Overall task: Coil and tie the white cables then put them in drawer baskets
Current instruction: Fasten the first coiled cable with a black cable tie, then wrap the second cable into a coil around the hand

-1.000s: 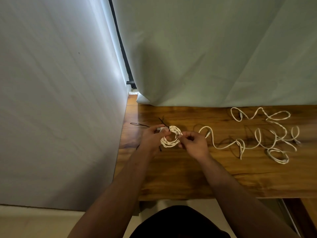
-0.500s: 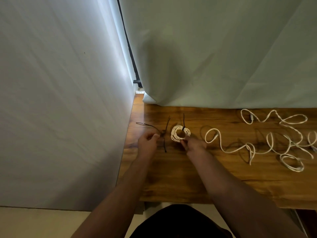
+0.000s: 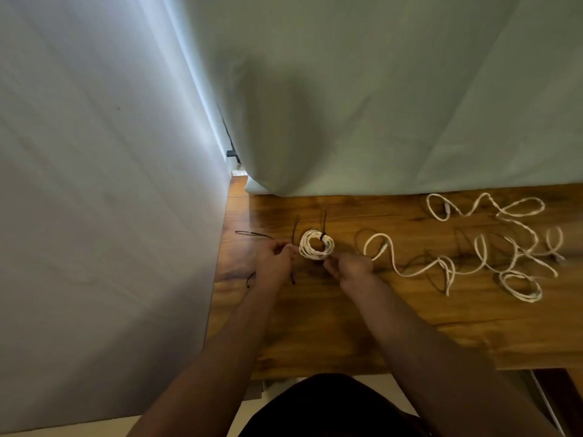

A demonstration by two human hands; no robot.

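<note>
left hand [image 3: 273,263] hides its own fingertips: curled against the left rim of the coiled white cable [image 3: 316,249], grip we cannot tell. right hand [image 3: 348,268] pinches the coil's near-right rim. coil lies on the wooden table [image 3: 347,326] between both hands. we count one coil and one black zip tie [image 3: 323,236] cinched round its far side. loose black ties [image 3: 252,234] by the left hand, partly under it: perhaps three. loose white cables [image 3: 504,247] tangled well to the right, number unclear.

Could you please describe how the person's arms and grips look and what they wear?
The left forearm and right forearm are bare, no sleeves in view. The left grip and right grip have no gloves, and no watch or band shows at the wrists. A dark garment covers the torso.
</note>
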